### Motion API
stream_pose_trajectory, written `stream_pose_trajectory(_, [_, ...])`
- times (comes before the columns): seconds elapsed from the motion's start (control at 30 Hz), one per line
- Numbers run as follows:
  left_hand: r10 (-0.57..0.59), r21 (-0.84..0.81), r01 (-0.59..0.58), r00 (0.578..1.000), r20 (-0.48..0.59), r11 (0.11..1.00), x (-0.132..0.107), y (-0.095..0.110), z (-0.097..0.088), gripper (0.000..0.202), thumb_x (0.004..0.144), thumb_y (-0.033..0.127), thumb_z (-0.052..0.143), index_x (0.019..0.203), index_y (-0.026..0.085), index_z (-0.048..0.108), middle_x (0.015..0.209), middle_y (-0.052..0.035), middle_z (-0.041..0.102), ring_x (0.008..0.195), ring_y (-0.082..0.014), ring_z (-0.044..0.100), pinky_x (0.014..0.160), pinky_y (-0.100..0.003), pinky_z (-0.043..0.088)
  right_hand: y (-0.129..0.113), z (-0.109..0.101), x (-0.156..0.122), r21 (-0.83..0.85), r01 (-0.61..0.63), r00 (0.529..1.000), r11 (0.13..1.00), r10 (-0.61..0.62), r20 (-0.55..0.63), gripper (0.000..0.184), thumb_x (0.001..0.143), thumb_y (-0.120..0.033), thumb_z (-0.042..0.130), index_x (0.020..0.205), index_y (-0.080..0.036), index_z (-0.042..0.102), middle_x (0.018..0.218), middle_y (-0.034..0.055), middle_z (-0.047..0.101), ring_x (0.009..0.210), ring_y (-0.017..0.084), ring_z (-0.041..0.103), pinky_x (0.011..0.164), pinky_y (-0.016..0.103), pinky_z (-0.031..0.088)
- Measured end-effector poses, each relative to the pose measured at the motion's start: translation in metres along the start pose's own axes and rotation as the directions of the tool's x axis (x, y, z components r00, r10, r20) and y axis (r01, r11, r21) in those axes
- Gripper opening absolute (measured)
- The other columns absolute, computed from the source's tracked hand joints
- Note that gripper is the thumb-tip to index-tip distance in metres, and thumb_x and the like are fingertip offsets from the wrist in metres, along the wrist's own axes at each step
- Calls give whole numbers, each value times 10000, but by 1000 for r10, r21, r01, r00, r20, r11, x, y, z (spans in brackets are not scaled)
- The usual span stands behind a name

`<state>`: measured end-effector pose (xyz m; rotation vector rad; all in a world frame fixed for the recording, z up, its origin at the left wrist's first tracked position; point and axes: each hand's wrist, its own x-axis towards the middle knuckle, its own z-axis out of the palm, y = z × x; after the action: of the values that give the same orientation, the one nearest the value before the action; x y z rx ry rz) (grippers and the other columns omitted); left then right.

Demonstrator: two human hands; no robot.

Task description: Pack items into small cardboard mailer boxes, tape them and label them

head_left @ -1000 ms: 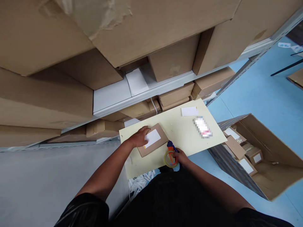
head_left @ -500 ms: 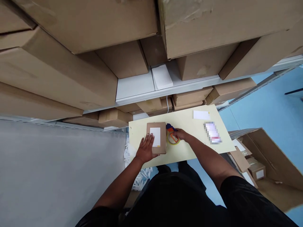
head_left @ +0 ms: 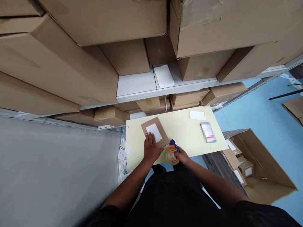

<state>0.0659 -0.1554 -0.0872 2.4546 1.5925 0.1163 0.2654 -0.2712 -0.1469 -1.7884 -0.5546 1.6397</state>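
A small cardboard box (head_left: 162,128) with a white label (head_left: 154,132) on its top lies at an angle on the cream tabletop (head_left: 180,129). My left hand (head_left: 151,149) rests flat on the box, its fingers stretched over the label. My right hand (head_left: 181,155) grips an orange and blue tape dispenser (head_left: 173,152) carrying a roll of yellowish tape. The dispenser's blue head is close to the box's near right corner. Whether tape runs between them is too small to tell.
To the right on the table lie a white card (head_left: 198,115) and a blurred-out phone-like item (head_left: 208,132). Shelves of cardboard boxes (head_left: 132,56) stand behind. A large open carton (head_left: 272,164) holding smaller boxes is at the right, and white paper strips (head_left: 122,157) are at the left.
The box has turned at an angle under my left hand. My right hand has brought the tape dispenser down toward my body, from the box's right side to its near corner.
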Motion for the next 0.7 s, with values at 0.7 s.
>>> stream_pose_trajectory(0.7, [260,61,-277,945,196,959,9,-47,-32,1055,699,691,775,1597,315,370,1715,-92,205,1578,-411,97,1226,-654,-94,-81,-68,67,-141,3,1000,990,1,30,615,577,-141,624,1186,-193,704,912,12,752,824,208,657,720,280,497])
